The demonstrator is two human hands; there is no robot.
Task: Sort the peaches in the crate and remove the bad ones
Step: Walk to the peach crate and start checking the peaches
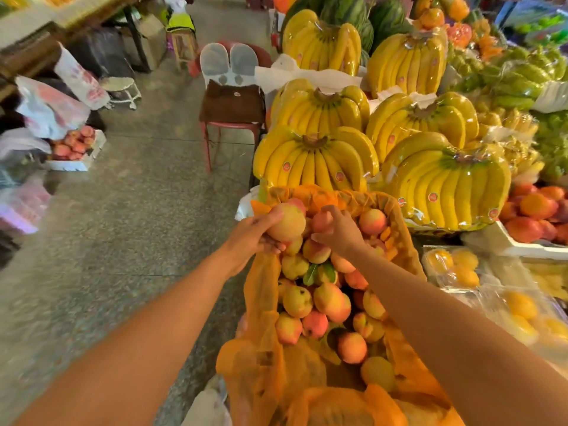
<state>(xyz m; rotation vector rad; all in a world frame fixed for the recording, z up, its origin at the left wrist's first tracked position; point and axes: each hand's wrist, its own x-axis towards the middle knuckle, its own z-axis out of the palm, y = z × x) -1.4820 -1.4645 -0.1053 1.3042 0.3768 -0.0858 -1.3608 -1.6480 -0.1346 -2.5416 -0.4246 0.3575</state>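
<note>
A crate lined with orange paper (261,302) holds several yellow and pink peaches (330,301). My left hand (252,238) grips a large pale yellow peach (287,222) above the crate's far left side. Just to its right, my right hand (341,230) closes its fingers on a pinkish peach (322,222) over the far end of the pile. Both forearms stretch over the crate and hide part of the fruit.
Wrapped banana bunches (316,161) rise right behind the crate. Trays of orange fruit (534,213) and packed yellow fruit (455,265) lie to the right. A red chair (233,106) stands in the aisle; a white box of peaches (73,146) sits on the floor at left.
</note>
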